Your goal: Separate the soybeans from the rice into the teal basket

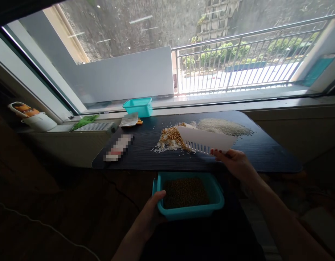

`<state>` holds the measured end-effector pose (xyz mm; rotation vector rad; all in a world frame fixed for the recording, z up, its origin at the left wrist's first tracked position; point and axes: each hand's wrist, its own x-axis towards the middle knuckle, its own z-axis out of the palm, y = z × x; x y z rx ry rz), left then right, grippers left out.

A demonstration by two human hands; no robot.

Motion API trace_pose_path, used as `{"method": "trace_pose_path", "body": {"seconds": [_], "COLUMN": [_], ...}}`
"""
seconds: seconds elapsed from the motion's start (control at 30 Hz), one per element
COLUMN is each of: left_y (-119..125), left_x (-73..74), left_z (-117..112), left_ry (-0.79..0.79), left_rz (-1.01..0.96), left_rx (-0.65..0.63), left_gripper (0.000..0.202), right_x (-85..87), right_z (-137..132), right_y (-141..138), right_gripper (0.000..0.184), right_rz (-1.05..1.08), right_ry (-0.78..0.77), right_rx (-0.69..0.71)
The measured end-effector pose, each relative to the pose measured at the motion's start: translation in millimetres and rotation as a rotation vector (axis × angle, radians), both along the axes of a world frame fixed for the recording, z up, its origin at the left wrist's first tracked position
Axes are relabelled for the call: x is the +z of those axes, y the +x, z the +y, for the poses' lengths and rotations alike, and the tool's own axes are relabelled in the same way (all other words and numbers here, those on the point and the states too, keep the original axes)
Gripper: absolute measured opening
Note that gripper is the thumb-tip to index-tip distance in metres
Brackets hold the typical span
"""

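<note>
My left hand [149, 215] grips the left side of a turquoise plastic bin [190, 214], its thumb over the rim. Many soybeans [187, 192] cover the bin's bottom, just below the table's front edge. My right hand [236, 163] pinches the near edge of a thin white sheet with a row of slots [208, 139]. Tilted over the dark table, the sheet's left end is against a heap of soybeans [170, 135] mixed with white rice. Behind it spreads a larger pile of white rice [224, 126]. The sheet hides part of both heaps.
The dark table [265, 152] stands below a window. At its back left are a second turquoise bin [138, 107] and a pale packet [129, 119]. A blurred-out flat object [118, 148] lies at the left. A white container [38, 121] sits on the sill ledge.
</note>
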<state>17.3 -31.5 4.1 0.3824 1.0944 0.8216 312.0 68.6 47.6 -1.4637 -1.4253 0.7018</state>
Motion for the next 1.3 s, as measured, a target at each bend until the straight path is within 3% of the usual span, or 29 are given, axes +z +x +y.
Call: {"method": "trace_pose_path", "body": {"seconds": [0.2,0.47,0.67,0.97,1.3], "left_y": [0.7,3.0,2.5,2.3,1.5], "left_x": [-0.6,3.7,1.0,1.9,1.1], "left_z": [0.5,1.0,1.7,1.3,2.8], "left_ry": [-0.001,0.018,0.016,0.024,0.027], "left_rz": [0.004,0.002,0.006,0.004,0.014], "left_rx": [-0.002,-0.014,-0.016,-0.027,-0.008], "left_gripper": [0.063,0.065,0.066,0.063,0.061], "right_x": [-3.0,-4.6,1.1,-2.2,4.6], "right_z": [-1.4,-11.2,-19.0,-5.8,-14.7], "right_y": [-0.4,10.9,11.3,3.5,2.8], "right_gripper": [0.043,0.048,0.054,0.054,0.05], "right_rz": [0.027,0.071,0.157,0.231,0.272], "right_ry": [-0.017,-0.027,-0.073,-0.074,-0.085], "right_rx": [0.047,-0.015,0.014,0.04,0.039]}}
